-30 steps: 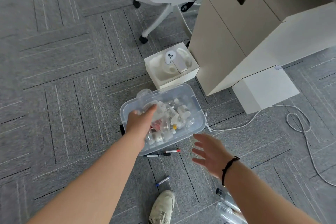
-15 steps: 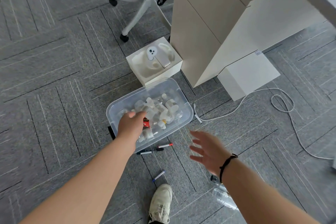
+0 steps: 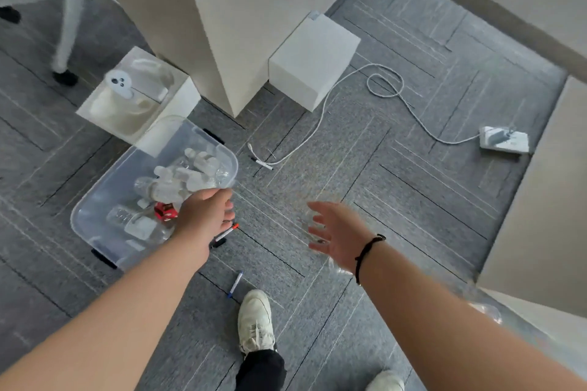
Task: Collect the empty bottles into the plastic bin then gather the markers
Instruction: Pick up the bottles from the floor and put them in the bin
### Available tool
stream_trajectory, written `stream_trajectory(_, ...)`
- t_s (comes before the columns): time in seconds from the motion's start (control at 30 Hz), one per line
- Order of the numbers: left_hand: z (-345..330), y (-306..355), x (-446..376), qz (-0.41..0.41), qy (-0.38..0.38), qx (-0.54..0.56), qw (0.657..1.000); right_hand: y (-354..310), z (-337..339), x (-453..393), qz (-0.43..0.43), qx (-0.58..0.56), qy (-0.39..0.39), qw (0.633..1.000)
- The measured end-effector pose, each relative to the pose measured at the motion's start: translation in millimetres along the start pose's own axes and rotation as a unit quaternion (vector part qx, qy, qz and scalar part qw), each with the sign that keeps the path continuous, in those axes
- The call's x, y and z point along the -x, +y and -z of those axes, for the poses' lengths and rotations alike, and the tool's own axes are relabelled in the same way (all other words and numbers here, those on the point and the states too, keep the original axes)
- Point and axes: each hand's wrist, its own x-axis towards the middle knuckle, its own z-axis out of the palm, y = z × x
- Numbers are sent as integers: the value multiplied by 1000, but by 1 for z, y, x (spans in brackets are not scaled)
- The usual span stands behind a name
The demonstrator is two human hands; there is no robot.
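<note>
At the bin's 4 o'clock rim | left hand (image 3: 205, 211) curled, grip contents hidden, cannot tell | right hand (image 3: 336, 233) fingers spread, empty | plastic bin (image 3: 95, 200) holds bottles (image 3: 178, 181) | markers (image 3: 226, 233) beside bin, another marker (image 3: 235, 283) near shoe (image 3: 255, 317) | risk: stepping on that one; blurry clear bottle (image 3: 484, 309) at 4 o'clock easily missed.

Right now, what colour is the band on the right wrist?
Black wrist band, clearest in the head view.
</note>
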Motion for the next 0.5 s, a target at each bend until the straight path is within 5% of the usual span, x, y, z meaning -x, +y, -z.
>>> stream_trajectory(0.27, -167, -66, 43, -37, -127, -202, 970, 108, 177, -1, -35, -171, 73, 982)
stream_trajectory(0.5, -287, -156, 26, -125, -175, -438, 873, 229, 279, -54, -77, -292, 117, 946)
